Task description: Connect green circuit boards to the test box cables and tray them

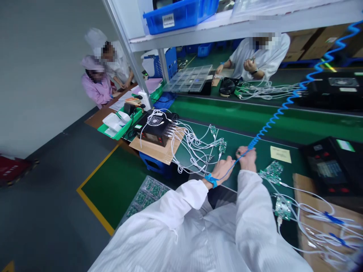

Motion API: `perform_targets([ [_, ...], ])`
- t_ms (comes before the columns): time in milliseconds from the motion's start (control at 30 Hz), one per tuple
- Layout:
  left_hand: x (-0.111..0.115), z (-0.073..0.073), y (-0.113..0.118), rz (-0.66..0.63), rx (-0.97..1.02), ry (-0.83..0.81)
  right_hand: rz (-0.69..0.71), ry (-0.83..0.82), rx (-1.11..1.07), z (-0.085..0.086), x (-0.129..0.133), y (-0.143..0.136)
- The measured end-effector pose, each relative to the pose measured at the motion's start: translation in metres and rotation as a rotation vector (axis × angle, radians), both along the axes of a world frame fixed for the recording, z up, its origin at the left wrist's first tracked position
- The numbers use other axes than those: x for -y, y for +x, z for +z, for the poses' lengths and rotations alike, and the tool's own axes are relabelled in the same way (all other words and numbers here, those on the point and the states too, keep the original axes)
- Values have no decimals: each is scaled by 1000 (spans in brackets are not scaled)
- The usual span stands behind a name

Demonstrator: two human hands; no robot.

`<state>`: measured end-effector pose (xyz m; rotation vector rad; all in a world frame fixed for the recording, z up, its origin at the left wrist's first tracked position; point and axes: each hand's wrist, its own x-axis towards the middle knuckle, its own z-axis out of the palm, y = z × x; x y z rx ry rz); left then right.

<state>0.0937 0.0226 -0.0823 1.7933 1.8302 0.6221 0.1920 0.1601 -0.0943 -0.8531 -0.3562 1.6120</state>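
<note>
Above the green mat, my left hand (224, 169) and my right hand (246, 158) are close together. The fingers of my left hand are drawn together, and a blue wrist strap (211, 180) circles that wrist. My right hand is curled, its fingertips turned away from view. I cannot make out what either hand holds. Just beyond my left hand lies a green circuit board (222, 146) with a white cable plugged in. To the right of my right hand is another group of circuit boards (272, 172). The coiled blue cord (283, 107) passes in front of my right hand.
A black tester box (155, 126) with many white cables (188, 145) sits on cardboard at left. Another black box (329, 166) stands at right, near a yellow note (280, 154). A tray of boards (146, 194) is beside my lap. People work beyond the shelf (215, 32) and at far left.
</note>
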Motion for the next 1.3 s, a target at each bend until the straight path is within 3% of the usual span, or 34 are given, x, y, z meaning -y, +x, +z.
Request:
perform_targets([
  [133,1,1,1,-7,35,48,-75,-45,54,31,-2,9],
  [300,-13,7,-4,-46,45,92,-121,197,367,56,39,-7],
  [433,-6,16,-30,-84,-52,168,-70,205,759,41,71,-3],
  [533,3,19,-57,-17,-122,178,54,188,1114,21,85,-4],
  [700,0,6,-85,11,-175,98,416,345,1405,4,104,-42],
  [767,-4,0,-88,-6,-168,89,489,337,1454,2,110,-57],
  [933,-6,-1,-95,55,-86,139,442,290,1352,-5,119,-73],
  [1067,-4,10,-106,161,17,169,360,228,989,-10,126,-82],
  [1167,-5,20,-113,131,112,159,275,165,719,-9,127,-92],
  [1300,-2,30,-115,79,179,155,153,113,563,-2,124,-104],
])
